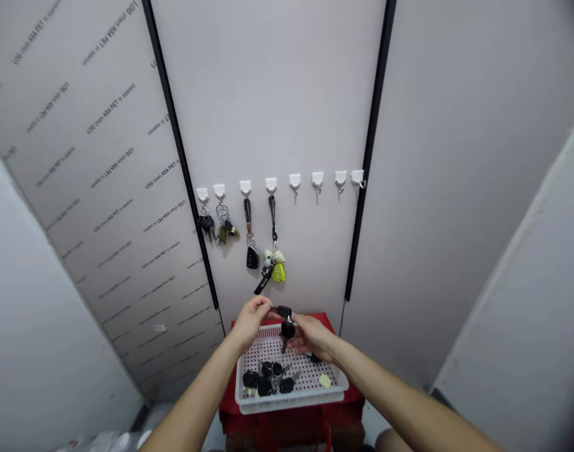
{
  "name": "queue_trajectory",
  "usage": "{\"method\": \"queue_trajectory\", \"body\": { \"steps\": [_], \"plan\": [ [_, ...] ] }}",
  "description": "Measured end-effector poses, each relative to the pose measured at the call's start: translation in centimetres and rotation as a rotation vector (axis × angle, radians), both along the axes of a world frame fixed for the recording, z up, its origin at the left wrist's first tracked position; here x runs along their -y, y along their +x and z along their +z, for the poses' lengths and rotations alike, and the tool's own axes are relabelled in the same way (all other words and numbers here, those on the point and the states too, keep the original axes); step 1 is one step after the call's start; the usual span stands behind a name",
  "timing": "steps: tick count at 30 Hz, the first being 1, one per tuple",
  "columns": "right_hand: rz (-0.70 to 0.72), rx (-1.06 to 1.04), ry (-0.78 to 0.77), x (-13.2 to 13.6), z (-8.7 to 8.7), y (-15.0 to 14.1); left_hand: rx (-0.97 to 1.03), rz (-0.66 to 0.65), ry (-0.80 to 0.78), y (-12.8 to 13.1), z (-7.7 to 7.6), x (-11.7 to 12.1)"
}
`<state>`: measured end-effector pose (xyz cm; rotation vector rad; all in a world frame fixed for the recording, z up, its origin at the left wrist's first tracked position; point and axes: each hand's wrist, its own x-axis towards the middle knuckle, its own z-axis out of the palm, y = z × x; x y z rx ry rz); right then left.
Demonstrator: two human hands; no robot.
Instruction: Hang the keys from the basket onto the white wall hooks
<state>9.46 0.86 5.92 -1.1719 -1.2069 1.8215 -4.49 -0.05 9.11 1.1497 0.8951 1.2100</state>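
Observation:
My left hand [250, 321] is closed in a pinch on one end of a bunch of black-headed keys [284, 312], above the back part of a white perforated basket [294, 402]. My right hand [314, 336] grips the same bunch from the other side, its thumb near the ring and its lower fingers curled beneath. One key [287, 329] of the bunch dangles between both hands. Below, in the basket, lie several more black-headed keys [268, 380] and a pale yellow tag [324, 380]. Another dark key head [314, 358] is partly covered by my right hand.
Several white hooks [294, 181] run across the wall panel. Hanging on the left ones are two key bunches [206, 224] [225, 231], a car key fob [252, 257] on a braided strap and a yellow-green key fob [278, 272] with charms. Red cloth [319, 320] lies under the basket.

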Motion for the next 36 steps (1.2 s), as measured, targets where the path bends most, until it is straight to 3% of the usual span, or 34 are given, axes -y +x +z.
{"method": "queue_trajectory", "body": {
  "steps": [4, 7, 14, 18, 21, 26, 31, 36],
  "plan": [
    [-0.071, -0.106, 0.094, 0.0, 0.2, -0.3, -0.027, -0.012, -0.008, 0.0, 0.0, 0.2],
    [-0.2, -0.025, 0.197, -0.7, 0.8, 0.0, -0.049, 0.003, -0.016, -0.3, 0.1, 0.2],
    [-0.312, 0.439, 0.737, -2.2, 3.5, 1.3, -0.081, 0.026, 0.007, -0.2, -0.3, 0.1],
    [-0.343, 0.478, 0.943, -2.4, 5.7, 1.3, -0.24, 0.092, 0.096, 0.5, 0.0, -0.9],
    [-0.384, 0.381, 1.022, -3.4, 8.3, 1.2, -0.424, 0.215, 0.316, 1.3, 2.0, -1.6],
    [-0.51, 0.203, 1.107, -6.3, 13.9, 0.9, -0.69, 0.265, 0.73, 3.5, 7.4, -2.3],
    [-0.634, 0.098, 1.135, -8.9, 18.0, 0.6, -0.829, 0.337, 0.748, 5.0, 10.9, -3.7],
    [-0.683, 0.149, 1.071, -10.5, 19.2, 0.5, -0.835, 0.378, 0.717, 5.2, 11.9, -4.6]
  ]
}}
